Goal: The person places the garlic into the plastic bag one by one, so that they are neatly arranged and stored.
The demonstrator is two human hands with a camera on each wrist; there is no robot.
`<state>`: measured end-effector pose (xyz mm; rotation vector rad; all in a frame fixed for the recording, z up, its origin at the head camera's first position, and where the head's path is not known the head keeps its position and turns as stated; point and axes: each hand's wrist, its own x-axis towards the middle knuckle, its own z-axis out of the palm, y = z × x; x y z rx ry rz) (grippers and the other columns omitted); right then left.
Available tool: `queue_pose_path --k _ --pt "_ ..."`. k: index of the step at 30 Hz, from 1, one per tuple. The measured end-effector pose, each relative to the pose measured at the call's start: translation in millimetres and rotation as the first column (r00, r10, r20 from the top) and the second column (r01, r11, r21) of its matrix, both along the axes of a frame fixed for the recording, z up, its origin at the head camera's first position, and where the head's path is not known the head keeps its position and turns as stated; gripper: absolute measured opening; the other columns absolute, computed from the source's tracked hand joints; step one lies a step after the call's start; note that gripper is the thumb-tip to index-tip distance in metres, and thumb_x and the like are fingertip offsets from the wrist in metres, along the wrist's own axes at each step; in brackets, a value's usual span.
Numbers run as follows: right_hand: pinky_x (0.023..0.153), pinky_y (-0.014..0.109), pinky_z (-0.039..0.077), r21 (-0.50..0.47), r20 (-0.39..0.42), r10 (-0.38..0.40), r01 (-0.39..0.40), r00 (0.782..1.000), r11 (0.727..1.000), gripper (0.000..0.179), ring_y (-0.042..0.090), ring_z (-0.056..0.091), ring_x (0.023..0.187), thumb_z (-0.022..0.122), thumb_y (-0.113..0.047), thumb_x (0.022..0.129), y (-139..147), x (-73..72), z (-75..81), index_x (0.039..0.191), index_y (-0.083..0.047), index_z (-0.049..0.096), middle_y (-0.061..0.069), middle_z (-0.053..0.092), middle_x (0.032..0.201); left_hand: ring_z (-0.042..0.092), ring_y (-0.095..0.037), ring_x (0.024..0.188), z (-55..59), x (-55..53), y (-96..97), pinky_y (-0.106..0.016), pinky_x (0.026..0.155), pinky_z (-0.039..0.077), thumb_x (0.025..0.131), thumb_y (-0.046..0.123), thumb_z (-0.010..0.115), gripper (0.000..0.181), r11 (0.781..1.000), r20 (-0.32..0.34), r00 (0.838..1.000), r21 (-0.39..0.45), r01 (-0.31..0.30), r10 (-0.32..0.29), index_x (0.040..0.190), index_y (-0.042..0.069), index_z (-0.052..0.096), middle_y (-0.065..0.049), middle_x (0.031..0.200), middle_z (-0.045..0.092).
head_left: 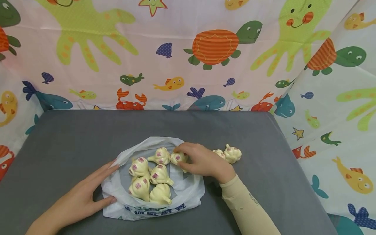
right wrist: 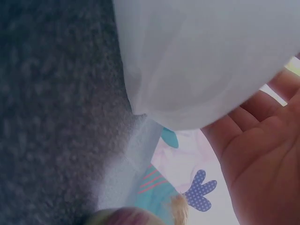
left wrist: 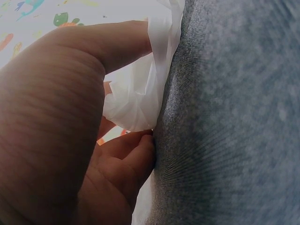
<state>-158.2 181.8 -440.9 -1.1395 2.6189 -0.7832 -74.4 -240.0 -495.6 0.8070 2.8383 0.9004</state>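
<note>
A white plastic bag (head_left: pixel 188 195) with dark printing lies on the grey table, its mouth spread wide. Several garlic bulbs (head_left: pixel 161 174) sit inside it, cream with purplish patches. My left hand (head_left: pixel 85 192) holds the bag's left side, thumb near the front and fingertips at the rim; in the left wrist view the plastic covers the thumb tip. Over the right part of the opening, my right hand (head_left: pixel 202 161) grips another garlic bulb (head_left: pixel 178 158) between thumb and fingers. In the right wrist view, the bag's wall (right wrist: pixel 201 61) hides the fingertips and that bulb.
Two more garlic bulbs (head_left: pixel 232 154) lie on the table (head_left: pixel 88 130) to the right of the bag, the nearer one partly behind my right hand. A curtain (head_left: pixel 176 68) printed with sea animals hangs along the table's back and sides.
</note>
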Motion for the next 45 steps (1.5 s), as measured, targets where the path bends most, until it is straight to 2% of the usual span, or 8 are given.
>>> queue_pose_path --k 8,11,20,25,29,31,40,45 --pt "0.104 0.038 0.055 0.008 0.012 0.016 -0.016 1.0 1.0 0.037 0.014 0.066 0.118 0.074 -0.02 0.105 -0.8 1.8 -3.4 0.14 -0.008 0.07 0.003 0.07 0.137 0.049 -0.028 0.149 0.7 1.2 1.8 -0.006 0.108 0.023 0.088 0.063 0.085 0.096 0.998 0.03 0.999 -0.059 -0.024 0.026 0.169 0.037 0.04 0.0 0.175 0.038" --pt "0.104 0.038 0.055 0.009 0.011 0.018 -0.018 1.0 1.0 0.038 0.014 0.066 0.119 0.074 -0.02 0.105 -0.5 1.7 -4.9 0.141 -0.008 0.069 0.003 0.07 0.137 0.049 -0.028 0.148 0.7 1.6 2.2 -0.012 0.11 0.03 0.088 0.063 0.085 0.097 0.997 0.031 0.999 -0.071 -0.027 0.029 0.169 0.037 0.04 0.001 0.174 0.038" --pt "0.102 0.037 0.056 0.012 -0.001 0.02 -0.02 1.0 1.0 0.038 0.013 0.066 0.116 0.072 -0.021 0.106 -1.2 1.9 -8.5 0.142 -0.008 0.068 0.003 0.07 0.137 0.046 -0.027 0.15 -0.5 3.0 2.6 -0.002 0.106 0.015 0.089 0.062 0.086 0.097 0.999 0.039 0.999 -0.046 -0.026 0.028 0.17 0.037 0.039 -0.001 0.175 0.037" --pt "0.103 0.038 0.055 0.018 0.001 0.017 -0.017 1.0 1.0 0.042 0.014 0.066 0.118 0.072 -0.021 0.106 -2.7 2.3 -7.9 0.145 -0.006 0.067 0.005 0.069 0.14 0.041 -0.015 0.152 -0.7 3.9 2.2 0.001 0.104 0.013 0.089 0.059 0.087 0.097 0.999 0.028 0.999 -0.03 -0.021 0.022 0.17 0.037 0.039 -0.001 0.175 0.037" --pt "0.102 0.038 0.056 0.024 0.002 0.017 -0.017 1.0 1.0 0.042 0.014 0.065 0.114 0.073 -0.021 0.106 -2.7 1.8 -8.0 0.144 -0.006 0.067 0.004 0.069 0.138 0.042 -0.012 0.151 -0.1 3.0 2.4 -0.001 0.106 0.017 0.089 0.059 0.087 0.097 0.999 0.017 1.0 -0.043 -0.019 0.02 0.17 0.036 0.039 0.0 0.175 0.037" --pt "0.102 0.038 0.056 0.026 0.001 0.016 -0.016 1.0 1.0 0.041 0.013 0.065 0.113 0.073 -0.021 0.105 -2.4 1.5 -7.8 0.144 -0.006 0.067 0.004 0.07 0.137 0.044 -0.016 0.15 0.7 2.2 2.7 -0.01 0.11 0.03 0.089 0.061 0.086 0.097 0.998 0.013 1.0 -0.066 -0.021 0.022 0.17 0.036 0.039 0.001 0.175 0.037" --pt "0.103 0.038 0.055 0.027 0.006 0.011 -0.012 1.0 1.0 0.042 0.013 0.064 0.114 0.074 -0.02 0.104 -2.4 2.8 -3.1 0.143 -0.006 0.067 0.004 0.069 0.138 0.05 -0.026 0.147 2.5 1.1 3.2 -0.025 0.109 0.041 0.087 0.064 0.085 0.097 0.995 0.019 0.999 -0.092 -0.029 0.031 0.169 0.036 0.04 0.0 0.174 0.038" --pt "0.103 0.038 0.055 0.033 -0.001 0.001 -0.001 1.0 0.999 0.044 0.013 0.064 0.113 0.077 -0.022 0.103 -1.7 2.3 -2.5 0.143 -0.006 0.068 0.004 0.069 0.138 0.049 -0.026 0.148 2.9 0.9 2.5 -0.017 0.109 0.034 0.088 0.063 0.086 0.097 0.996 0.027 0.999 -0.083 -0.03 0.033 0.169 0.037 0.04 0.0 0.174 0.038"
